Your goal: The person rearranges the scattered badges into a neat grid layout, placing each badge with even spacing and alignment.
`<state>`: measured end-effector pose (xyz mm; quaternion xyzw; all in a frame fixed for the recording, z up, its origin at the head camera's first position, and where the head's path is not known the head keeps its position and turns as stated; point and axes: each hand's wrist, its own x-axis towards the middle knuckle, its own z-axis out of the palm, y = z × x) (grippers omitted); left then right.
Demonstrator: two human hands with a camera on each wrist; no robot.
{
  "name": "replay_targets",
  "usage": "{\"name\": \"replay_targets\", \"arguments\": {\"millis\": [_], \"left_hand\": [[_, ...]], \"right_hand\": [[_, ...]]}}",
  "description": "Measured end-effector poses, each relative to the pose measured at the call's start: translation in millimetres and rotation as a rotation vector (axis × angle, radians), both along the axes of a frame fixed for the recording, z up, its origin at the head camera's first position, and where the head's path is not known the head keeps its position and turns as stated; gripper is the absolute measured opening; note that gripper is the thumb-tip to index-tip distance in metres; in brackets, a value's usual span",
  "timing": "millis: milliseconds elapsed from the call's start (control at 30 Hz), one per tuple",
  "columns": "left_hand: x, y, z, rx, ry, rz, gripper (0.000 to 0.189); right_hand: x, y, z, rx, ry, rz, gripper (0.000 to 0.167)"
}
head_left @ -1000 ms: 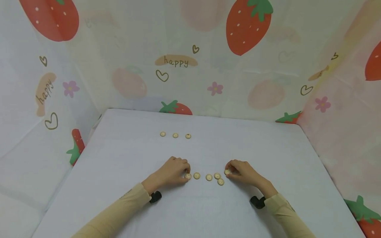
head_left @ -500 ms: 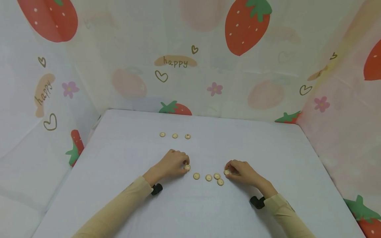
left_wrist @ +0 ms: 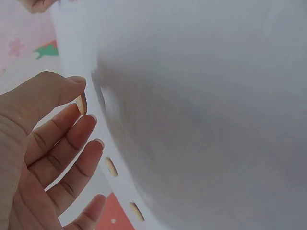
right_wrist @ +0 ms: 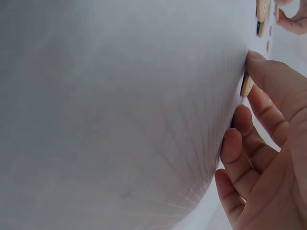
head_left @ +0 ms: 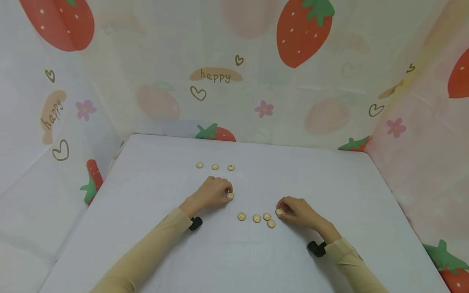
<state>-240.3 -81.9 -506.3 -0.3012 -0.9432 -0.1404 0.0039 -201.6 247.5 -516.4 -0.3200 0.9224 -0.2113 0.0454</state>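
Between thumb and index finger, my left hand [head_left: 209, 192] pinches a small round wooden button [left_wrist: 82, 103], lifted off the cloth in the left wrist view. My right hand [head_left: 299, 212] has its thumb and index finger around another wooden button [right_wrist: 247, 86], low at the table surface. Just left of the right hand lie two close-set buttons, an upper one [head_left: 266, 216] and a lower one [head_left: 271, 224]. Two more sit further left, one button [head_left: 257, 218] and another button [head_left: 242, 216]. Beyond the left hand, a spaced row holds a left button [head_left: 199, 165], a middle button [head_left: 215, 167] and a right button [head_left: 231, 167].
A white cloth covers the table [head_left: 329, 183]. Its far edge meets a strawberry-printed curtain [head_left: 264, 81], which also hangs along both sides. Black wrist cameras sit under the left cuff [head_left: 196, 223] and the right cuff [head_left: 316, 248].
My left hand has carried its button away from the near group, forward toward the far row. The right hand stays at its button, and the other buttons keep their places.
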Motion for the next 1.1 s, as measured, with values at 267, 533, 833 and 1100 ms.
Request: {"name": "replay_targets", "arguments": {"millis": [267, 533, 833, 1100], "left_hand": [[-13.9, -0.6, 0.9, 0.012, 0.003, 0.03, 0.014], [-26.2, 0.6, 3.7, 0.032, -0.013, 0.063, 0.013], [-43.9, 3.0, 1.6, 0.025, -0.006, 0.095, 0.013], [-55.4, 4.0, -1.7, -0.012, -0.03, 0.105, 0.013]], "right_hand": [[-0.6, 0.5, -0.5, -0.01, 0.013, 0.013, 0.022], [-0.9, 1.5, -1.4, -0.024, 0.027, 0.036, 0.02], [-0.6, 1.7, -1.5, -0.027, 0.016, 0.028, 0.02], [0.6, 0.4, 0.0, -0.018, 0.016, 0.02, 0.02]]}}
